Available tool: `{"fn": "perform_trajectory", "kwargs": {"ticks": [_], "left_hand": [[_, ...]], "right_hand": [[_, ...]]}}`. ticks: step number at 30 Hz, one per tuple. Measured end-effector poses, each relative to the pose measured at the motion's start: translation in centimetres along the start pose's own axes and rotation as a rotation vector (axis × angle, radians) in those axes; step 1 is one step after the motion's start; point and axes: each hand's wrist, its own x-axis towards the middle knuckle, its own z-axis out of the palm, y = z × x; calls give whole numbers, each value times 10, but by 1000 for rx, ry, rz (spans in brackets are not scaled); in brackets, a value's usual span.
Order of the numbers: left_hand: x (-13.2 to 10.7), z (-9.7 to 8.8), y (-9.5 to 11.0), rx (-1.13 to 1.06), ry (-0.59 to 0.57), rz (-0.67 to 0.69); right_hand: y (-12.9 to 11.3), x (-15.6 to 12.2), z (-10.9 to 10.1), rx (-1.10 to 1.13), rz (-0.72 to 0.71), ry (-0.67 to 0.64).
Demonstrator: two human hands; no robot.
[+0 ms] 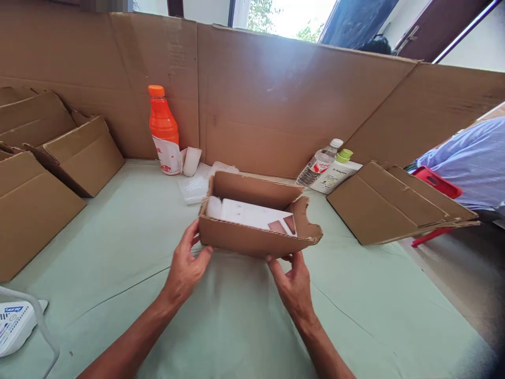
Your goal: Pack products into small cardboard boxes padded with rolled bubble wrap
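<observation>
An open cardboard box (240, 237) is held between my two hands over the middle of the table, its right end cut in a ragged curve. Inside it lies a white block (248, 215), perhaps foam, with brownish patches at its right end, beside a small white rounded piece (214, 207). My left hand (187, 266) grips the box's lower left corner, thumb on the front wall. Under the lower right part, my right hand (292, 281) supports it with the thumb at the front bottom edge; its other fingertips are partly hidden beneath the box.
An orange bottle (163, 126), a small white roll (192, 161) and bubble wrap (194, 185) are behind. A clear bottle (319, 164) and a white tube (335, 176) lean back right. Cardboard boxes (84, 155) stand left, another box (394, 202) right. A white device (18, 323) lies front left.
</observation>
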Motion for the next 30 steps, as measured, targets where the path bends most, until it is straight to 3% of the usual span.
{"fn": "perform_trajectory", "kwargs": {"ticks": [4,6,8,10,14,17,21,23,26,30], "left_hand": [[-15,-53,5,55,178,-80],[-13,-65,8,98,224,-64],[-13,-62,9,104,225,-11],[-15,-47,6,82,187,51],[-31,-22,0,59,13,101],[-42,-37,-1,52,44,53],[-40,-80,3,120,236,-24],[-40,-91,7,160,288,-10],[-44,-87,9,136,289,9],[-49,-72,7,78,213,-38]], "right_hand": [[-24,-20,36,44,-90,-155],[-36,-18,47,75,-103,-197],[-40,-14,44,97,-94,-160],[-33,-12,31,71,-79,-58],[-12,-26,-3,-54,14,100],[-12,-51,-1,-55,14,58],[-36,-63,36,44,-65,-162],[-45,-59,48,98,-108,-202],[-41,-54,47,94,-109,-196],[-21,-58,27,-12,-74,-157]]}}
